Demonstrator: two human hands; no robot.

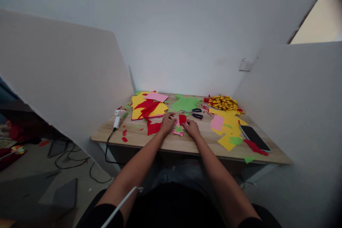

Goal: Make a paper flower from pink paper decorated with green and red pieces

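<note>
Nearest: a white cord [120, 205] slanting up from the lower edge, with dark sleeves and bare forearms to either side of blue jeans [184, 174]. Next, the near edge of a wood-patterned table [139, 139], overhung at right by a green scrap [249, 159]. At the near middle of the table, between the two hands, a small red piece [182, 119], with a pink cut-out [178, 133] bearing some green just below. Right hand [192, 129]: thumb and fingertips pinched on the lower right part of the red piece. Left hand [167, 124]: fingers curled and parted, just left of the same piece; impossible to tell whether gripping. Hands close together but not touching. Beside the left hand, a flat red sheet [153, 129]; farther left, a white glue gun [117, 118] with black cable. At right, a dark-screened tablet [255, 138], a red strip [255, 147] along its near side, and yellow sheets [232, 118] under a pink piece [217, 123]. Beyond the hands, dark-handled scissors [197, 116] and a green sheet [187, 103]. Toward the back, a yellow stack [137, 108] at left and a heap of yellow and red strips [223, 103] at right. Farthest: a pale wall [181, 42].
</note>
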